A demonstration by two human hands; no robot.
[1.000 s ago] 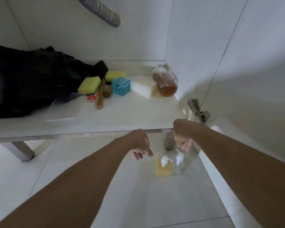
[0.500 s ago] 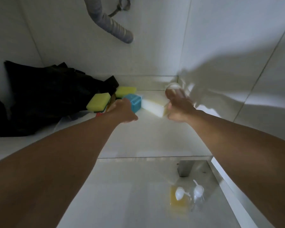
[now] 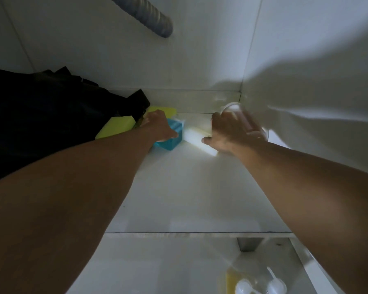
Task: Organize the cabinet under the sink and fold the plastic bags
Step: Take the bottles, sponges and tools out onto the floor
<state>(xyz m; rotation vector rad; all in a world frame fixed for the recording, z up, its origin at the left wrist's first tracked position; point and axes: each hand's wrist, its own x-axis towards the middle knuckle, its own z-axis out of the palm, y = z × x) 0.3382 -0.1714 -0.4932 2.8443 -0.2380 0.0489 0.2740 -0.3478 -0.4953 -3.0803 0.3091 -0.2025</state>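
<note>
A heap of black plastic bags point(image 3: 47, 115) fills the far left of the cabinet floor point(image 3: 179, 187), slumped against the back wall. Above, a grey ribbed drain hose point(image 3: 151, 18) hangs down from the top of the view. Just right of the bags lies a yellow-green sponge point(image 3: 115, 129), with a second yellow sponge point(image 3: 166, 110) behind it near the back wall.

The left hand point(image 3: 157, 127) reaches in over these sponges and rests on the top of a blue box point(image 3: 172, 139); its fingers point away from the camera and are hidden behind the back of the hand, so whether they are spread or curled cannot be told. Touching the box on its right is a white block sponge point(image 3: 198, 137), lying flat on the floor.

The right hand point(image 3: 227, 134) hovers over the far end of that white sponge, thumb stretched out to the left, and its fingers wrap round a clear plastic jar point(image 3: 242, 119) in the far right corner. The jar is tilted and blurred, with brownish contents showing through its side.

At the near right, below the cabinet's front edge, two pump bottles point(image 3: 257, 286) stand side by side on the tiled ground, one holding yellow liquid, next to a metal cabinet leg point(image 3: 248, 244).
</note>
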